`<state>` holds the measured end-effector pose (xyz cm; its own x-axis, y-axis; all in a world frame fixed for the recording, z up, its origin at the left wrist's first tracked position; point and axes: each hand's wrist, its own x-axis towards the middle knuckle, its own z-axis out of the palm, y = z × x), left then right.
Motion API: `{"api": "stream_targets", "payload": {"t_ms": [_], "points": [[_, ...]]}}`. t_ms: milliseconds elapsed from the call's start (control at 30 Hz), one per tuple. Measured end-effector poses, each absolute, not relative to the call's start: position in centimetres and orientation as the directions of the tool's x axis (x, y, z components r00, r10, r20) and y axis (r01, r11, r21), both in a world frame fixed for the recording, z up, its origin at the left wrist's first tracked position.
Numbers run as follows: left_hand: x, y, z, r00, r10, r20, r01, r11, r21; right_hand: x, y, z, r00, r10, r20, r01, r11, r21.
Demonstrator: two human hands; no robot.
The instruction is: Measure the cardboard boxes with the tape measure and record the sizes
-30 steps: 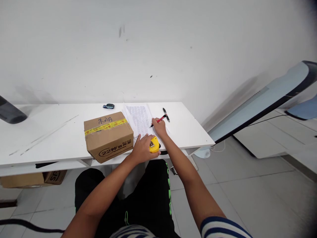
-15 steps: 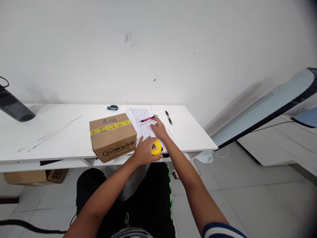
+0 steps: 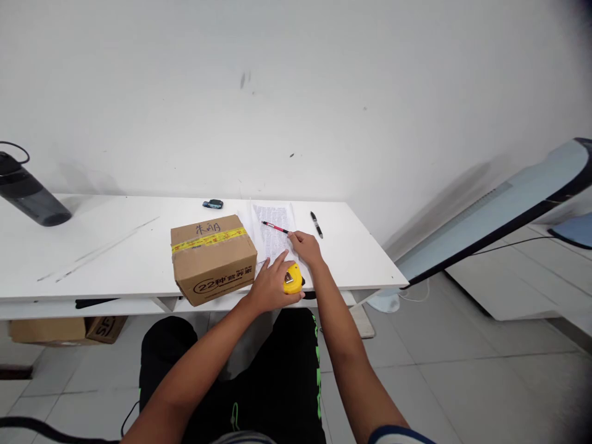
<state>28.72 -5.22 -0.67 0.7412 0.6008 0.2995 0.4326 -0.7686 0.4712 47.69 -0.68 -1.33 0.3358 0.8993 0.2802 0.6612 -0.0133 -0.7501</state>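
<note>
Right of the taped-shut box point(image 3: 213, 265), the left hand point(image 3: 269, 286) grips a yellow tape measure point(image 3: 293, 281); the right hand point(image 3: 306, 248) pinches a red pen point(image 3: 275, 227) by written-on paper point(image 3: 272, 214).

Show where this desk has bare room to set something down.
Two patches look bare: between the bottle and the cardboard box, and from the black pen to the desk's right edge. Crowded: the papers, with the left hand, right hand, tape measure and red pen.
</note>
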Motion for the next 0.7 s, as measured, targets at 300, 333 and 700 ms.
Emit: {"api": "stream_targets", "payload": {"t_ms": [300,333,700], "points": [[28.9,-5.1,-0.4,0.73,0.613,0.303,0.428,-0.755,0.497,51.0,-3.9,-1.6,-0.022,0.978,0.209,0.622,0.177,-0.763],[28.9,-5.1,-0.4,0.732,0.607,0.31,0.42,-0.76,0.496,51.3,-4.5,-1.8,-0.048,0.974,0.221,0.649,0.199,-0.735],[29.0,-4.7,-1.0,0.729,0.589,0.35,0.405,-0.782,0.473,51.4,-5.6,-2.7,-0.106,0.96,0.258,0.77,0.244,-0.59]]}}
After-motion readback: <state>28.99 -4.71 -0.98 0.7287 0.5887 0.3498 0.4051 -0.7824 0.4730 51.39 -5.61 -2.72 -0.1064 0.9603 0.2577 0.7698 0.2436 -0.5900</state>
